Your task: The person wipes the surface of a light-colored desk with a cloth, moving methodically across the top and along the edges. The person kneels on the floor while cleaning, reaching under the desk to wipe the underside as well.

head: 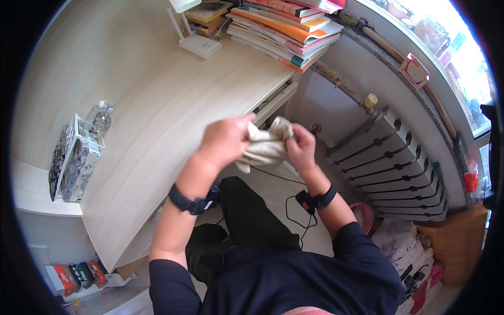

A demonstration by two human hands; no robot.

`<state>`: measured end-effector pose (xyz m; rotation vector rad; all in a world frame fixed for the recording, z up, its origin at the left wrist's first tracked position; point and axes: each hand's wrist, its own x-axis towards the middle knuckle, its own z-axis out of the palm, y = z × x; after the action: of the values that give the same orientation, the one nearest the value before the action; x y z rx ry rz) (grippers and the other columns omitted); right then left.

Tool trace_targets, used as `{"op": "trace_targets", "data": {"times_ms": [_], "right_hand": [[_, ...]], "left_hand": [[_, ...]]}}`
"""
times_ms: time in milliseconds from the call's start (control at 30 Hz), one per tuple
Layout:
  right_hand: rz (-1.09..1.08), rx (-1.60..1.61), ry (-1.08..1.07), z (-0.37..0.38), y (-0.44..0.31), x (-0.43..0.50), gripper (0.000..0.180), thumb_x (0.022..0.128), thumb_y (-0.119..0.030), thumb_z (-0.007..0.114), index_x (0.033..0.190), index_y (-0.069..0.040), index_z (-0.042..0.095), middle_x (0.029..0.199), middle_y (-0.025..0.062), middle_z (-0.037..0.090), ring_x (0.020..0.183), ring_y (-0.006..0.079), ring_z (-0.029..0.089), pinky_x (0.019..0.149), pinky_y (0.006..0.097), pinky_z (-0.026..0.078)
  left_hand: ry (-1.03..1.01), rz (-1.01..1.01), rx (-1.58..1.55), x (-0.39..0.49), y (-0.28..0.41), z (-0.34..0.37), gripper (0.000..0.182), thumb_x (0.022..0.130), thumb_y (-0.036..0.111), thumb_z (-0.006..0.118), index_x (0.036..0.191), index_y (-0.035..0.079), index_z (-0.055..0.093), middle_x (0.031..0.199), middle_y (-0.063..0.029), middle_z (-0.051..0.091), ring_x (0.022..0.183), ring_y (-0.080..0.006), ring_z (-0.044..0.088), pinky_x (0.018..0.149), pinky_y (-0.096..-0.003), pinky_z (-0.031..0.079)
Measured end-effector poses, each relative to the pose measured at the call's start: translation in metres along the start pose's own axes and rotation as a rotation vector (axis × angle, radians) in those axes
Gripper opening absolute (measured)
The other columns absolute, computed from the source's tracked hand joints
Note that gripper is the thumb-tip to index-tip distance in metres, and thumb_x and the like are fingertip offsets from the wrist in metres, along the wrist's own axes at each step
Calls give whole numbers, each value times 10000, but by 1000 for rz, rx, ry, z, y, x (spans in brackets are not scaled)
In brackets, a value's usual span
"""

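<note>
A crumpled beige cloth is stretched between my two hands, above the floor at the desk's front edge. My left hand grips its left side, back of the hand turned up and slightly blurred. The cloth's right end is pinched in my right hand, between thumb and fingers. One loose corner hangs below my left hand. Beneath and left of the hands runs the pale wooden desk, and a partly open drawer shows just beyond the cloth.
A white router and a tall stack of books stand at the desk's far end. To the right is a grey radiator. At left, a white wire basket stands near a tissue pack. A black cable trails over the floor.
</note>
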<state>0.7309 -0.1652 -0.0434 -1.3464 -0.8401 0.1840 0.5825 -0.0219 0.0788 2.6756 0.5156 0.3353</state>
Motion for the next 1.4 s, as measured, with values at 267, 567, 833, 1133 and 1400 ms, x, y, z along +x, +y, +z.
{"op": "trace_targets", "data": {"times_ms": [267,567,833,1133,1400], "right_hand": [[-552,-508,-32,23,-18,138,325,763,45,536,1060,-37,640,970,168,661,910,365,631,797,397,522],[-15,-801,-537,23,102,227,462,961,-130,507,1420,-84,479,1301,208,580,1190,319,552,994,382,425],[-375,-831,-548,14,106,207,516,1041,-350,359,1398,9,461,1437,199,465,1343,342,423,1101,393,333],[-661,-851,-520,81,42,85,528,1040,-356,324,1442,-24,411,1469,202,417,1364,356,388,1112,430,313],[-894,-813,-609,174,-39,-33,805,903,-589,470,1497,-67,319,1462,191,411,1332,372,397,1082,484,314]], "left_hand": [[478,-137,-220,10,-40,-19,236,818,171,647,1001,22,657,820,-208,663,763,-380,652,666,-462,519],[275,80,463,35,-30,74,603,856,490,612,1280,63,584,1470,-121,433,1435,-286,278,1179,-511,162],[324,-76,358,12,-41,99,571,834,525,627,1348,293,541,1527,-130,347,1432,-388,242,1150,-624,100],[567,-49,220,-108,-71,61,302,807,435,666,1003,219,743,1329,-78,585,1339,-323,419,1129,-552,245],[725,-136,254,-248,-101,13,160,728,267,665,681,135,743,1180,-26,681,1224,-251,535,1094,-493,331]]}}
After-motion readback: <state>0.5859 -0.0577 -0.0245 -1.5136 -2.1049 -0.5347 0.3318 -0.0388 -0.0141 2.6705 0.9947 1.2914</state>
